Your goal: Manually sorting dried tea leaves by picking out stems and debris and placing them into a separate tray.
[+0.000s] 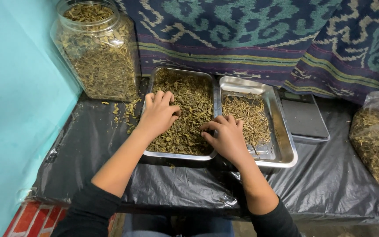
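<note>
Both hands work in the left tray (pixel 154 83), a steel pan heaped with dried green leaves (pixel 189 114). The left hand (pixel 158 115) lies palm down on the leaves at the tray's left side, fingers loosely curled and holding nothing, seemingly spreading the heap. The right hand (pixel 227 136) rests on the tray's right rim, fingertips pinched together down in the leaves; whether they hold a piece I cannot tell. Touching the tray's right side sits a second steel tray (pixel 286 149) holding only a thin layer of pale stems (pixel 246 116), so the two kinds lie apart. Behind the tray's left corner stands a clear jar (pixel 97 52) full of leaf, with bits scattered at its foot. Right of the stem tray lies a flat scale (pixel 303 118), and beyond it a plastic bag (pixel 378 140) of leaf.
</note>
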